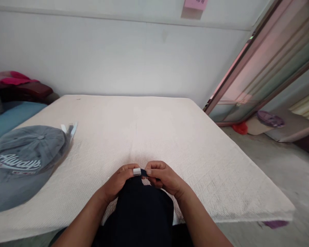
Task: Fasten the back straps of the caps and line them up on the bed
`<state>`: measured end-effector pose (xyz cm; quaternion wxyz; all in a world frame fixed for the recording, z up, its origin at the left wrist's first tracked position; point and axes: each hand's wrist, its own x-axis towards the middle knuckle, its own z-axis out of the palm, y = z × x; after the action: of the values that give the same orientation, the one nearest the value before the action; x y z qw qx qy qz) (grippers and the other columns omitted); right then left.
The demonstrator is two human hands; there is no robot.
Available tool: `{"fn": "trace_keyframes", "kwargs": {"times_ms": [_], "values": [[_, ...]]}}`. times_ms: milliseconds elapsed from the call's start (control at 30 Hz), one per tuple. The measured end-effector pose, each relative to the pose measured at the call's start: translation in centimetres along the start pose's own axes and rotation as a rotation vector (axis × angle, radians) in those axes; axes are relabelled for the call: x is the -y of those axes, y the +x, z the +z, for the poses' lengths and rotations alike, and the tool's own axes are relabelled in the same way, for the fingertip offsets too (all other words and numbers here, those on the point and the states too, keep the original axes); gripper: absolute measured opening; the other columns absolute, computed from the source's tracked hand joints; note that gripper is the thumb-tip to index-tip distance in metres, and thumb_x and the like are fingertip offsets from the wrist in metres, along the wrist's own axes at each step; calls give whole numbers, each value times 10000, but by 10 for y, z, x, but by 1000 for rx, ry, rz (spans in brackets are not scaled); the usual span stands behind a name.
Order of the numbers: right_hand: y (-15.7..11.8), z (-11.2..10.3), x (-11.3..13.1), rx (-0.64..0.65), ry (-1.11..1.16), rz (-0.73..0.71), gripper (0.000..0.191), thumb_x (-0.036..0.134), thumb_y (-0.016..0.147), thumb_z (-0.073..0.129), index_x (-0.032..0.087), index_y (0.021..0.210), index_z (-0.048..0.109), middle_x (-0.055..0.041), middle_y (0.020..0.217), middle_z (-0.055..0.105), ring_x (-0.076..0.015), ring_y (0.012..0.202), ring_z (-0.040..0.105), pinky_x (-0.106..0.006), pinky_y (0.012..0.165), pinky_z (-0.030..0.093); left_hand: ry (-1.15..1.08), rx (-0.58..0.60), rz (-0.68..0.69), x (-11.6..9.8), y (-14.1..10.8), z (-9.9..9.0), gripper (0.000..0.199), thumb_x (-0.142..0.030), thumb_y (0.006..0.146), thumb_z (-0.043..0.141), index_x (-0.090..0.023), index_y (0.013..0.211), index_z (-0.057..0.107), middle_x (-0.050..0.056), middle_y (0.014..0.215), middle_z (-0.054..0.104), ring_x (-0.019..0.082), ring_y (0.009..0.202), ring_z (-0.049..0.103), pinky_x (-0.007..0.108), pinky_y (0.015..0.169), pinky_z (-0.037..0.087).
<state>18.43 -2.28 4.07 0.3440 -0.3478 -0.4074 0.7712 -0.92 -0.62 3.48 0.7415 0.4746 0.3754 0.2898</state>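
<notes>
A dark navy cap (144,209) lies at the table's front edge, close to my body, with its back strap turned away from me. My left hand (118,181) is closed at the strap's metal buckle (137,172), the thumb pressed against it. Just to the right, my right hand (162,176) pinches the dark strap (143,172) where it comes out of the buckle. The two hands are almost touching. Part of the strap is hidden behind my fingers.
At the left, a grey cap (41,147) with white "Always" lettering rests on the white-covered table (170,130). A bench with a blue cushion (23,111) and red cloth stands beyond it. A wall is behind the table, a sliding glass door (247,79) at the right.
</notes>
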Motion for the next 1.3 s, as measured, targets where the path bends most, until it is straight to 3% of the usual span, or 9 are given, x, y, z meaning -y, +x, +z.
{"fn": "trace_keyframes", "kwargs": {"times_ms": [133, 267, 500, 633, 967, 1133, 1300], "values": [[0, -2, 0, 17, -7, 4, 122, 223, 786, 567, 163, 691, 519, 86, 464, 366, -30, 386, 216, -195, 400, 131, 40, -16, 23, 1, 0, 0, 161, -290, 783, 563, -157, 748, 647, 8, 691, 607, 112, 622, 497, 201, 582, 379], [-1, -2, 2, 18, -16, 23, 149, 230, 775, 587, 162, 670, 505, 81, 482, 378, -30, 393, 227, -195, 394, 128, -44, -40, -39, 2, 0, 0, 147, -306, 750, 632, -163, 781, 647, -15, 640, 577, 87, 551, 465, 186, 528, 354], [-1, 1, 4, 5, -4, -4, 239, 366, 773, 642, 161, 710, 536, 75, 484, 416, -33, 404, 242, -197, 399, 139, -74, 34, -57, -4, -2, 5, 151, -296, 748, 646, -151, 780, 674, 16, 693, 626, 84, 540, 492, 189, 519, 358], [-1, 0, 3, 5, -6, -3, 189, 319, 773, 642, 158, 721, 557, 87, 454, 383, -33, 390, 230, -195, 392, 145, -51, 51, -66, -5, -2, 5, 151, -299, 761, 629, -153, 762, 667, -6, 615, 578, 75, 497, 452, 191, 501, 341], [0, -2, -1, 19, -8, 50, 141, 267, 763, 607, 156, 699, 551, 72, 480, 407, -33, 392, 247, -186, 371, 135, 55, 78, -68, -3, -1, 7, 207, -310, 805, 550, -136, 746, 645, 6, 645, 563, 93, 545, 442, 206, 515, 306], [1, -2, -1, 30, 0, 61, 172, 279, 757, 611, 160, 670, 523, 79, 463, 391, -32, 385, 248, -187, 375, 127, -17, 93, -99, 4, 0, 3, 177, -309, 801, 569, -142, 756, 609, -27, 599, 490, 75, 501, 369, 206, 483, 242], [-1, -1, 0, 37, 8, 42, 198, 315, 756, 641, 161, 697, 532, 83, 464, 393, -34, 391, 253, -194, 381, 127, -34, 87, -94, 7, 0, 2, 190, -335, 776, 616, -145, 778, 621, -5, 664, 545, 82, 540, 422, 210, 515, 282]]}}
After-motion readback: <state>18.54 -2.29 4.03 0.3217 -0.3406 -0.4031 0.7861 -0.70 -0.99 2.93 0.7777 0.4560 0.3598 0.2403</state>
